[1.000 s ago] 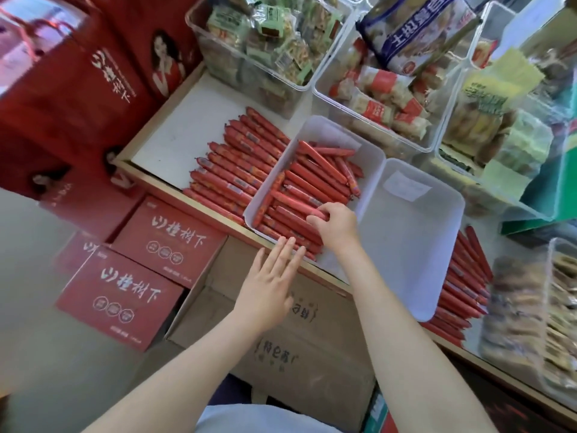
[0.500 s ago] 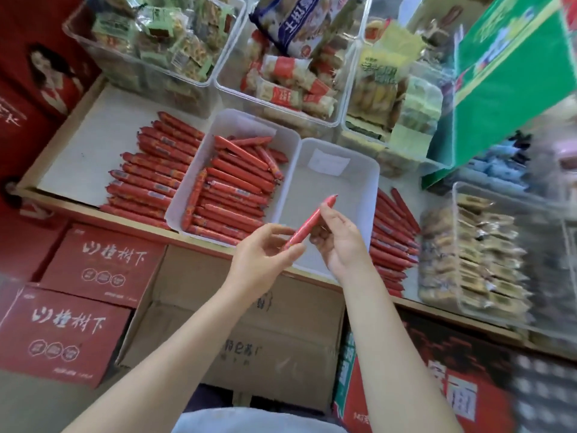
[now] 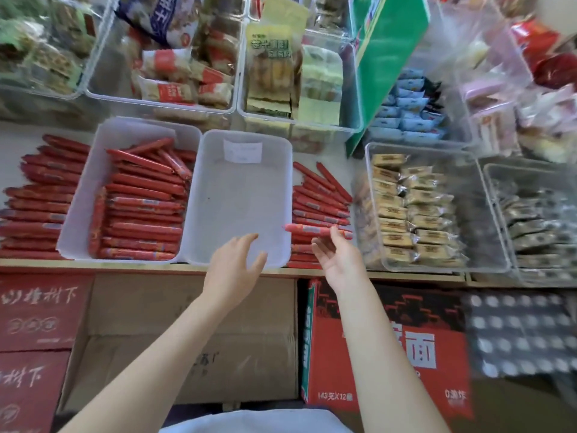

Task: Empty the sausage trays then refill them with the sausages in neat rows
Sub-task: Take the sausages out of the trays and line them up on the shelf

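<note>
Shop shelving held an empty tray beside a part-filled tray. Right hand pinched one sausage over the loose pile; left hand hovered spread. Light, stiff, probably slick: grip mid-length.

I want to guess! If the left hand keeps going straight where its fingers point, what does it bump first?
Probably the empty tray: the left hand points up over its near edge. Depth is hard to judge.
</note>
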{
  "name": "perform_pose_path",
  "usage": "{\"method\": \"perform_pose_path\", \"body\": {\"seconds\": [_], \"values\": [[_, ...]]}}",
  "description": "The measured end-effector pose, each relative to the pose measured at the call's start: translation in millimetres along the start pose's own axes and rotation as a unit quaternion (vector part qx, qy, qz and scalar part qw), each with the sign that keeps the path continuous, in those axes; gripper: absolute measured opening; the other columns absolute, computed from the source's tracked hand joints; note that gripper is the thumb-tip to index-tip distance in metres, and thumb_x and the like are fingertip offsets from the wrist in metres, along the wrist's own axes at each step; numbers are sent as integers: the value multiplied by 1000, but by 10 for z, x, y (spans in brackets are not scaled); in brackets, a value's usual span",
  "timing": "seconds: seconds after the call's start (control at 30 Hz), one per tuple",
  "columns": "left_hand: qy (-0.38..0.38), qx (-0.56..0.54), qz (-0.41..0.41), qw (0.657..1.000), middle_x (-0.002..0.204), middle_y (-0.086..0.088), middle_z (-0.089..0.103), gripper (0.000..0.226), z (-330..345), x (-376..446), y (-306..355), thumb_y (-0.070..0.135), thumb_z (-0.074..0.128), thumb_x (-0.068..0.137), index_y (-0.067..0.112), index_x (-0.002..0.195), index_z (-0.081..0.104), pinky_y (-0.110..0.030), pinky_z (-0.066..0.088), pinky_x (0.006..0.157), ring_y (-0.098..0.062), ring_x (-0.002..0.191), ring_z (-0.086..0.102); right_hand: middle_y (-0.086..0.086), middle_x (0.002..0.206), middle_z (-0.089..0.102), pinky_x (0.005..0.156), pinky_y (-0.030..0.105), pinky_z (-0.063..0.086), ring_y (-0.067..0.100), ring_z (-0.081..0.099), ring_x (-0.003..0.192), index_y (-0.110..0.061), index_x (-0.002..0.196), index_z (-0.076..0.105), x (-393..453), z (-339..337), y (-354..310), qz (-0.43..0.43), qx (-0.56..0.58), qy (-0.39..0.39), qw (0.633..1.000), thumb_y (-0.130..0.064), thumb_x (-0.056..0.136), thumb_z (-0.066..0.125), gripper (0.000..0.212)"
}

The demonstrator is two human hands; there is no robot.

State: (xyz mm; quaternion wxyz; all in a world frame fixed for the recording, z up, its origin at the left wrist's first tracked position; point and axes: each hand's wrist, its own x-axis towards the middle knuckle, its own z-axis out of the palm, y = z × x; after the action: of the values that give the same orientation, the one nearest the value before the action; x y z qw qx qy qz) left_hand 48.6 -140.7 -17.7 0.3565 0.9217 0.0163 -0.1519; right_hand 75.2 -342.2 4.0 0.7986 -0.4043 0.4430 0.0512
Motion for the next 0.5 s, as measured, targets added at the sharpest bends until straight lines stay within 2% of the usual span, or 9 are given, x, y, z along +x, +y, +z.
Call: {"method": "perform_pose_path", "body": {"seconds": [0.1, 0.2, 0.33, 0.43, 0.5], "values": [[-23, 153, 31, 988, 136, -7, 59, 70, 164, -65, -263, 56, 22, 95, 13, 140, 54, -44, 25, 114, -26, 130, 49, 12, 81, 64, 56, 31, 58, 18, 67, 59, -3, 98, 58, 334, 8, -125, 7, -7, 60, 998, -17, 98, 60, 15], [-1, 209, 52, 977, 135, -5, 61, 66, 281, -102, -446, 53, 21, 98, 15, 137, 58, -40, 19, 115, -26, 131, 50, 15, 85, 69, 59, 33, 60, 23, 69, 62, -3, 100, 57, 614, 122, -131, 18, -79, 81, 993, -22, 99, 59, 19], [-5, 220, 46, 975, 136, -2, 61, 63, 302, -67, -427, 52, 21, 100, 18, 136, 58, -38, 18, 114, -24, 132, 48, 11, 77, 73, 43, 25, 53, 19, 71, 54, 1, 99, 65, 853, 108, -71, 16, -246, 141, 959, -28, 100, 57, 30], [-7, 219, 47, 975, 135, -1, 60, 63, 314, -75, -425, 52, 19, 100, 18, 137, 58, -39, 17, 115, -24, 132, 48, 7, 75, 73, 45, 23, 53, 14, 67, 50, -4, 90, 68, 800, 119, -95, -16, -288, 143, 947, -29, 100, 56, 30], [-11, 202, 52, 978, 140, -2, 57, 66, 299, -83, -427, 54, 16, 99, 19, 142, 53, -38, 13, 118, -23, 137, 43, 7, 73, 72, 47, 23, 51, 14, 64, 49, -5, 90, 68, 661, 200, -95, -60, -289, 110, 949, -27, 99, 55, 28]]}}
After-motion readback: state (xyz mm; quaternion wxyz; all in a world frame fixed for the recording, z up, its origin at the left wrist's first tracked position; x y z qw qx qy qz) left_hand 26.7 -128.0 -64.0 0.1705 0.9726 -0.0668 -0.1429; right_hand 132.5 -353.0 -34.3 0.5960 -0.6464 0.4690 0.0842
